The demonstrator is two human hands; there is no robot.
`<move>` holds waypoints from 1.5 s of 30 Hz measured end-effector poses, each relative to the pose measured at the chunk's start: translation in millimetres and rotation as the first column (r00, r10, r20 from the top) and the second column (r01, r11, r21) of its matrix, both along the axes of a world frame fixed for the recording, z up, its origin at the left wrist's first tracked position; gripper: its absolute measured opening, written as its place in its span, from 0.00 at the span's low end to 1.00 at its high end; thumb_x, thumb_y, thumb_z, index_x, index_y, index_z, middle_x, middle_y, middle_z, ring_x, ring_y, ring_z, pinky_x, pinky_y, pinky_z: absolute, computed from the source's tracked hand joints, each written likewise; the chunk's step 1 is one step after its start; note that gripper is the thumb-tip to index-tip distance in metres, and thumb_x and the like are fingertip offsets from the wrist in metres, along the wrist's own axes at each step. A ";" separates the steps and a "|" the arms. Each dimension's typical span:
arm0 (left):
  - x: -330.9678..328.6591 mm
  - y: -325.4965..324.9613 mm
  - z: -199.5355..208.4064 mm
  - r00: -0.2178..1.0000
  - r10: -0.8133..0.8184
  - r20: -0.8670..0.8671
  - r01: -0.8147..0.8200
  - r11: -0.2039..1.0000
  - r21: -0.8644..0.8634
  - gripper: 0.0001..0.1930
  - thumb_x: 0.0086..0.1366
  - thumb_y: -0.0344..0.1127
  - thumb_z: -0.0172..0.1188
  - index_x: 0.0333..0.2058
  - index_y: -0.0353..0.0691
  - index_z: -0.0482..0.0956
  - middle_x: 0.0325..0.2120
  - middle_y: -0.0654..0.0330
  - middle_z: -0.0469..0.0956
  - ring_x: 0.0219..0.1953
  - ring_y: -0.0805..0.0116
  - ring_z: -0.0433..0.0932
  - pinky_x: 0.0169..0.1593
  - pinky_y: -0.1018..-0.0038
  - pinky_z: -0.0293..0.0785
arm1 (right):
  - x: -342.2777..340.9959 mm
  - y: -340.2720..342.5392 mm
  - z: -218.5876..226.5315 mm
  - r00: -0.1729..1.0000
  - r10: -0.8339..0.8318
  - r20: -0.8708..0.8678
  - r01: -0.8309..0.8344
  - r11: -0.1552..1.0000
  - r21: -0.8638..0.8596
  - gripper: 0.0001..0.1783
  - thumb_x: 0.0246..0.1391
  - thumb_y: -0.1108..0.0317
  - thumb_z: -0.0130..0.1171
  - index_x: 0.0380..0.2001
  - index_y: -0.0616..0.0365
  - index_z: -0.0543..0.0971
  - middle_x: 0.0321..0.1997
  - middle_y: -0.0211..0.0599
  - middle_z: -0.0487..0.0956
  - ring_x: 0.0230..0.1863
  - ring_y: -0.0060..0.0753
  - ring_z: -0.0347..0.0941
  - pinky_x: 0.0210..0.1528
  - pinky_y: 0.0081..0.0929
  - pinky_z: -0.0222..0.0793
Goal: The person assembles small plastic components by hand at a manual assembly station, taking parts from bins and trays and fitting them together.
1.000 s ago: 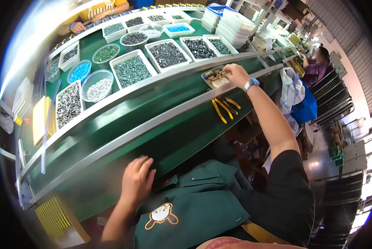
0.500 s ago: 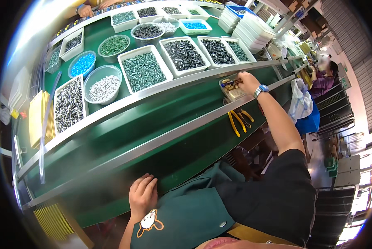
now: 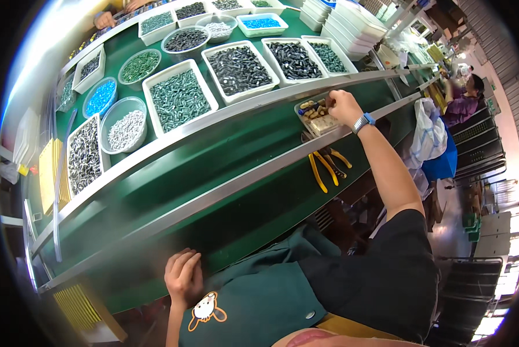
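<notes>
My right hand (image 3: 345, 110), with a watch on the wrist, reaches over a small clear box (image 3: 324, 125) that holds several tan and brown pieces and a dark blue one. Its thumb and fingers are pinched together at the box's right side; what is between them is too small to name. Below the box lie yellow-handled pliers (image 3: 317, 172), their heads partly hidden by a metal rail. My left hand (image 3: 183, 276) rests near the front edge of the green table, fingers loosely bent and slightly apart, with nothing visible in them.
Beyond a metal rail (image 3: 213, 118) stand white trays (image 3: 239, 68) and round tubs (image 3: 123, 124) full of small black, green, blue and silver parts. Stacked white trays (image 3: 352, 29) rise at the back. A white plastic bag (image 3: 428, 133) hangs at right. Another person (image 3: 465, 101) sits beyond.
The view has shifted a little, so the trays and box sit further left in it. My right hand stays pinched over the box's right side; my left hand still rests near the edge.
</notes>
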State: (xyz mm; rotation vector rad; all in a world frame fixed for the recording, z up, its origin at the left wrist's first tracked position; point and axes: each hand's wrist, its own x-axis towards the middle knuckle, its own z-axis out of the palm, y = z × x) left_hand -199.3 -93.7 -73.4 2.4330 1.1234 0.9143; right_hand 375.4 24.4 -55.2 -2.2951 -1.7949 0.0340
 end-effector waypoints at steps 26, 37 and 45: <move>145.2 57.8 34.9 0.871 -0.487 -0.056 0.489 0.872 0.027 0.11 0.55 0.22 0.64 0.38 0.36 0.81 0.37 0.59 0.81 0.38 0.62 0.80 0.42 0.71 0.77 | -197.1 -134.7 -1.7 0.832 0.237 -0.503 -0.093 0.951 0.294 0.09 0.44 0.85 0.58 0.30 0.63 0.77 0.37 0.34 0.77 0.29 0.33 0.71 0.35 0.26 0.69; 230.1 66.5 12.7 0.905 -0.392 -0.168 0.403 0.914 0.037 0.18 0.57 0.27 0.62 0.48 0.36 0.77 0.48 0.55 0.76 0.38 0.60 0.78 0.41 0.72 0.76 | -191.1 -147.3 -0.7 0.733 0.173 -0.658 0.078 0.940 0.333 0.17 0.44 0.87 0.59 0.40 0.62 0.78 0.53 0.43 0.73 0.40 0.38 0.76 0.44 0.30 0.73; 231.3 69.5 9.6 0.893 -0.327 -0.310 0.369 0.925 0.086 0.16 0.59 0.28 0.61 0.47 0.33 0.78 0.43 0.55 0.78 0.35 0.62 0.78 0.39 0.74 0.76 | -190.7 -150.1 -3.3 0.776 0.152 -0.612 0.110 0.923 0.368 0.20 0.43 0.87 0.61 0.43 0.64 0.79 0.54 0.45 0.74 0.41 0.37 0.75 0.44 0.28 0.73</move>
